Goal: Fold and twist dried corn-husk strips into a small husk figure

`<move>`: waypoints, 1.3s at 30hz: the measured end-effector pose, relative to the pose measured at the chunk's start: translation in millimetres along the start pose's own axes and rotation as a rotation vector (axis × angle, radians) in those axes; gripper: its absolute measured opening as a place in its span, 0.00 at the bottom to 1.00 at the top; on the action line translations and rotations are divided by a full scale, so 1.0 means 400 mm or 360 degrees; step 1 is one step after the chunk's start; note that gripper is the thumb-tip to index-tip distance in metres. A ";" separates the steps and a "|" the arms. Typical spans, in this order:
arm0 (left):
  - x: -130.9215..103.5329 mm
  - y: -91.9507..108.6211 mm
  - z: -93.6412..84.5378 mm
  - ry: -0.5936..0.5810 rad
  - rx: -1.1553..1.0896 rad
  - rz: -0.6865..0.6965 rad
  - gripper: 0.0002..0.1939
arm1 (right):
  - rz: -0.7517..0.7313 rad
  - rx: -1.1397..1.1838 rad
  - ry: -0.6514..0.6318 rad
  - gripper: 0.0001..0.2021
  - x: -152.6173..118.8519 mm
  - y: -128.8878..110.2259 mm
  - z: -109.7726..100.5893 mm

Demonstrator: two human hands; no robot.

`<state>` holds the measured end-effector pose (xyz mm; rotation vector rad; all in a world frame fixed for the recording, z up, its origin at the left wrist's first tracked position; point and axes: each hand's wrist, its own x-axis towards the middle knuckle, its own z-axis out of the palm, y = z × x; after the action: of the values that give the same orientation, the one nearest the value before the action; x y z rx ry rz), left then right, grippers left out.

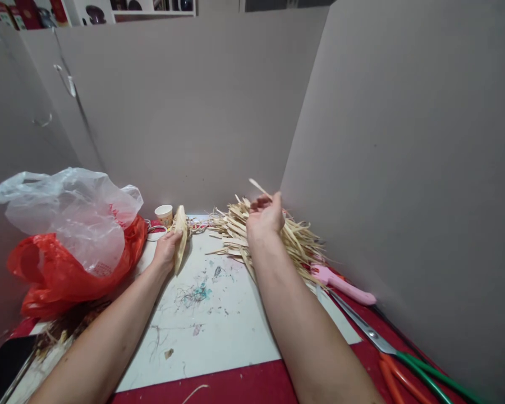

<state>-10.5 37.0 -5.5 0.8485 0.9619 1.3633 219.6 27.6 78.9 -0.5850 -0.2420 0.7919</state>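
My left hand (167, 250) is closed around a pale, dried corn husk (180, 238), which stands nearly upright in the fingers. To the right, my right hand (266, 214) is above a heap of dried husk strips (232, 224). A thin husk strip (258, 186) juts up and left from between its thumb and curled fingers. My right wrist and forearm hide part of the heap. A paper cup (164, 214) stands just behind my left hand, with twisted husk cord (197, 228) between it and the heap.
A red plastic bag (71, 280) with a clear bag (84, 213) sits at left, near a dark phone-like slab (6, 359). At right are long scissors (372, 334) and a pink-handled tool (345, 285). Grey panels (185, 112) surround the stained white board (227, 331).
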 end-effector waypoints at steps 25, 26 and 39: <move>-0.001 -0.003 -0.014 -0.0294 0.0103 0.0048 0.13 | 0.0303 -0.1119 -0.1073 0.07 -0.150 0.288 -0.064; -0.002 -0.002 -0.015 -0.0309 0.0101 0.0005 0.13 | 0.0367 -0.1117 -0.1087 0.08 -0.150 0.286 -0.066; -0.002 0.005 -0.029 -0.0342 0.0302 0.0146 0.11 | 0.0443 -0.1197 -0.1263 0.10 -0.149 0.276 -0.076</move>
<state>-22.0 35.7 -8.3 1.1702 0.9023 1.2416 125.4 33.5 -8.9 -0.9986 -1.2450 1.1856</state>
